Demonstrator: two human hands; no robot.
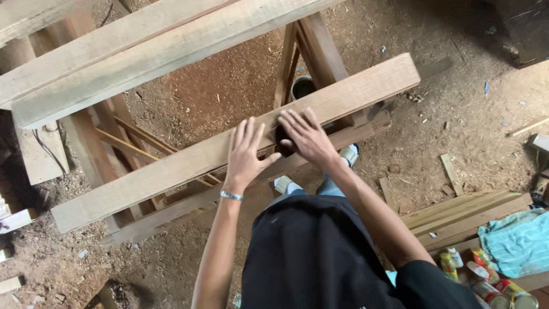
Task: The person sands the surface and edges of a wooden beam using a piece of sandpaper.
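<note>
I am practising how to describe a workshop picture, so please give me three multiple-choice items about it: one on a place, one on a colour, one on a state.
1. Where do both hands rest?
A. on the near wooden beam
B. on the dirt floor
C. on the cans

2. What colour is the cloth at the lower right?
A. red
B. light turquoise
C. black

3. How is the left hand?
A. closed in a fist
B. gripping a hammer
C. flat with fingers spread

Answers:
1 A: the left hand and right hand lie on the wooden beam.
2 B: the cloth is light turquoise.
3 C: its fingers are spread flat on the wood.
</note>
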